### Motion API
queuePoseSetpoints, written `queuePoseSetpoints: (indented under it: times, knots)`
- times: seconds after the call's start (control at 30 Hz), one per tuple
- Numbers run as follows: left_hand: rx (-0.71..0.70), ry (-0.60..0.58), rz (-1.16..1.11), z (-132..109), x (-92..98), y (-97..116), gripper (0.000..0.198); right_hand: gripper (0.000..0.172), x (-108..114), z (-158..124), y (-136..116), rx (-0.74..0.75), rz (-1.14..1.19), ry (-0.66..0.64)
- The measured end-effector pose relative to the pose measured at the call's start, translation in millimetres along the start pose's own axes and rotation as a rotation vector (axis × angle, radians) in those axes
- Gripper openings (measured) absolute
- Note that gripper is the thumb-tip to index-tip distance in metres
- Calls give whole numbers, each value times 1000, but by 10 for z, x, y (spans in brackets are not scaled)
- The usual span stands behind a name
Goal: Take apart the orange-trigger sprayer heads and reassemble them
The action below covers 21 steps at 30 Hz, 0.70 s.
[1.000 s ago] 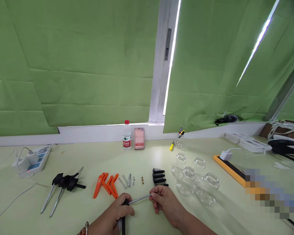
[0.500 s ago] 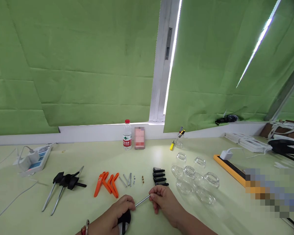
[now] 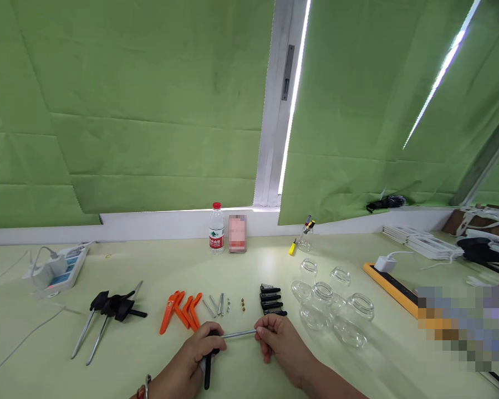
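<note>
My left hand [image 3: 191,354] is closed around a black plastic piece [image 3: 208,370] with a thin metal tube [image 3: 240,334] sticking out to the right. The tube's far end is pinched between the fingertips of my right hand [image 3: 280,344]. Just beyond the hands lie orange lever-shaped pieces [image 3: 169,313], several screws [image 3: 220,305], tiny nuts [image 3: 228,305] and small brass-coloured bits [image 3: 243,305]. Above my right hand is a row of black pieces with springs [image 3: 270,296]. Further left, similar black pieces with metal tubes [image 3: 114,305] rest on the table.
Clear glass bottles [image 3: 316,316] stand on the right, near my right forearm. Behind are a water bottle [image 3: 217,235], a pink box-like object [image 3: 237,234] and screwdrivers in a jar [image 3: 305,235]. Power strips lie at left [image 3: 64,269] and right [image 3: 393,291].
My left hand has turned and risen slightly, tilting the black piece so its arm points down and the tube lies nearly level. My right hand still pinches the tube's end.
</note>
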State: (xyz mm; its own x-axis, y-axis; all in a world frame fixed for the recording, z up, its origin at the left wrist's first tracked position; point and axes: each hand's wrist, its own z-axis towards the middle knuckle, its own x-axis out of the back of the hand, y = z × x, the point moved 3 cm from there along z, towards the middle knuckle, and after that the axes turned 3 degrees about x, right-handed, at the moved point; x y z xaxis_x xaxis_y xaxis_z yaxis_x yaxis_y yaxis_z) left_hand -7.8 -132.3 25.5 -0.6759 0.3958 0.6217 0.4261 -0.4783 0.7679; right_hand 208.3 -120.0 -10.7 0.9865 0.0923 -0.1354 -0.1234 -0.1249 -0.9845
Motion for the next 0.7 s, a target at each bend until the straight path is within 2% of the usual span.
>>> queuePoseSetpoints:
  times: [0.3,0.53,0.7]
  knots:
    - [33,-107,-193,-98,-15,68,54,34,26,22,17,28,33,1]
    - [95,-70,-178,-26,-13,37,21,35,15,12,11,36,-5,-24]
    - [131,-35,-170,3,-8,50,23,38,-14,-9,-23,10,-67,-18]
